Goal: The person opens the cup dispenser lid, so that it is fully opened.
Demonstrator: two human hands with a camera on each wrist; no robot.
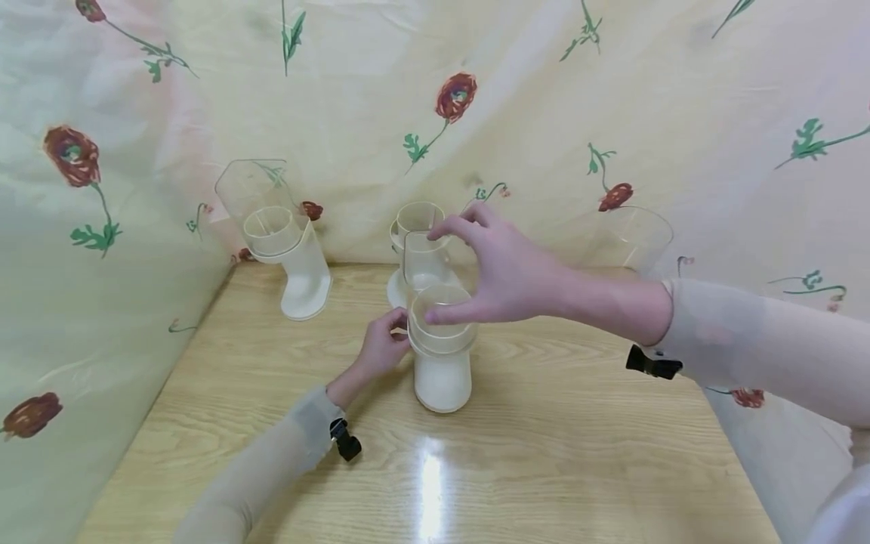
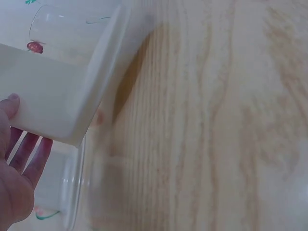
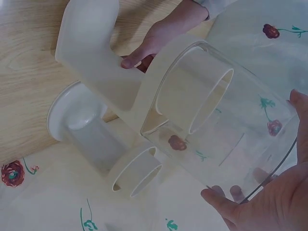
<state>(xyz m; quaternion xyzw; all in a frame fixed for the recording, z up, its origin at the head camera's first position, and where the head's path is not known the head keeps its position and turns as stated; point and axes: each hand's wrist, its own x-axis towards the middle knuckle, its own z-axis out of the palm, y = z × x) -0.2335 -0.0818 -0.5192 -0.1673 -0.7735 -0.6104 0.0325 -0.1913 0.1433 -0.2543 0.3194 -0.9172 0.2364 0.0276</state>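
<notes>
In the middle stands a white plastic stand (image 1: pixel 442 378) with a ring-shaped collar at its top and a clear container (image 3: pixel 231 134) fitted in the collar. My left hand (image 1: pixel 384 344) pinches the side of this stand; in the left wrist view the thumb lies on its white face and the fingers on its lower edge. My right hand (image 1: pixel 510 264) spans the open end of the clear container. In the right wrist view its thumb is at one side of the rim and its fingers at the other, partly seen through the clear wall.
Close behind is a second white stand (image 3: pixel 96 139) with its own collar. Another white stand (image 1: pixel 306 279) holding a clear container (image 1: pixel 248 185) is at the back left. A loose clear container (image 1: pixel 628 230) is at the back right. Flower-printed cloth (image 1: pixel 340 113) hangs around the wooden table (image 1: pixel 544 453).
</notes>
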